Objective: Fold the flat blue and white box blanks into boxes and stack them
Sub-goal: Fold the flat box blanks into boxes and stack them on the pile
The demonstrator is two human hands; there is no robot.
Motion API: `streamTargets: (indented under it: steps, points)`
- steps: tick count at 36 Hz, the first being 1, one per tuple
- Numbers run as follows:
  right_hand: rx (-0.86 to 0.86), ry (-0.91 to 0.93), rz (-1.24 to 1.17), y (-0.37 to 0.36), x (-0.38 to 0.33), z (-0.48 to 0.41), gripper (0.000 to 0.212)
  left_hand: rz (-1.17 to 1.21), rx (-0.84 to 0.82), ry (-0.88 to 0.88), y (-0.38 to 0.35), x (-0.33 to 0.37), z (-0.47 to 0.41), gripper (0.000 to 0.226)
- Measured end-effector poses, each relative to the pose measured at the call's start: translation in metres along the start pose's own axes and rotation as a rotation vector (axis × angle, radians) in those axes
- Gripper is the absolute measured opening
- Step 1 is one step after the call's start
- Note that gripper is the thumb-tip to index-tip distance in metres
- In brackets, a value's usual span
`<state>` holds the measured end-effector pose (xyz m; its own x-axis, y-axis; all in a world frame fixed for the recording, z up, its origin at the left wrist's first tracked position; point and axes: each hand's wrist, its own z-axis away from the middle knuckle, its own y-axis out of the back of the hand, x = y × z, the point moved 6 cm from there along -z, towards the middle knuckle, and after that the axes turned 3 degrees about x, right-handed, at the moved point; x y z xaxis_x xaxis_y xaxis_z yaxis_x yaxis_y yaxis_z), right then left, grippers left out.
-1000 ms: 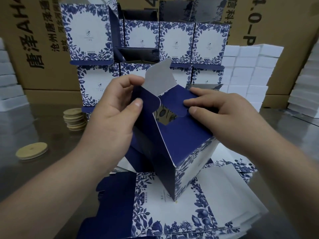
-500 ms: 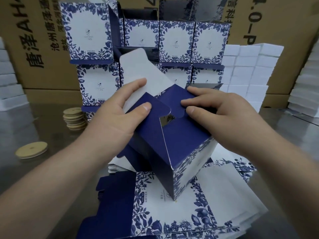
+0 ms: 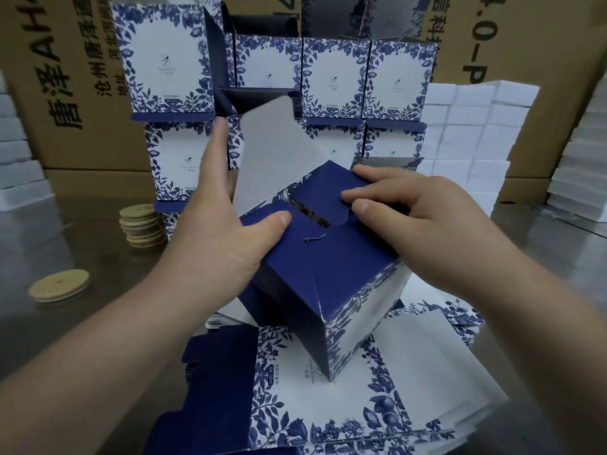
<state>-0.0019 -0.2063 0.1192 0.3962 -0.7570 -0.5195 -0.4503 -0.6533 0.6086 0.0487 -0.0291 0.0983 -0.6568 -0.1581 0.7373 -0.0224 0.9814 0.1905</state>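
Left grip (image 3: 213, 224) tight on box (image 3: 345, 274), right grip (image 3: 410, 218) flat atop flaps (image 3: 320, 195); interior obscure.

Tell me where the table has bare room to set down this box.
Bare table lies left, around the single wooden disc and the disc pile. Another patch lies right, before the white blocks. The middle is crowded: flat blanks in front, finished boxes behind.

Back: brown printed cartons (image 3: 65, 93) — wall to wall
Surface: glossy grey table (image 3: 65, 244)
Sides: stacked white blocks (image 3: 476, 126)
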Motion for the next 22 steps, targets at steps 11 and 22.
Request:
streamTargets:
  steps: [11,22]
  points:
    - [0.041,0.010,-0.094,0.001,0.002,0.000,0.044,-0.152,-0.040,-0.140,-0.005,0.012,0.004,0.041]
    - [0.020,-0.022,-0.028,0.000,0.000,0.000,0.029,-0.230,-0.090,-0.076,-0.008,0.013,0.011,0.017]
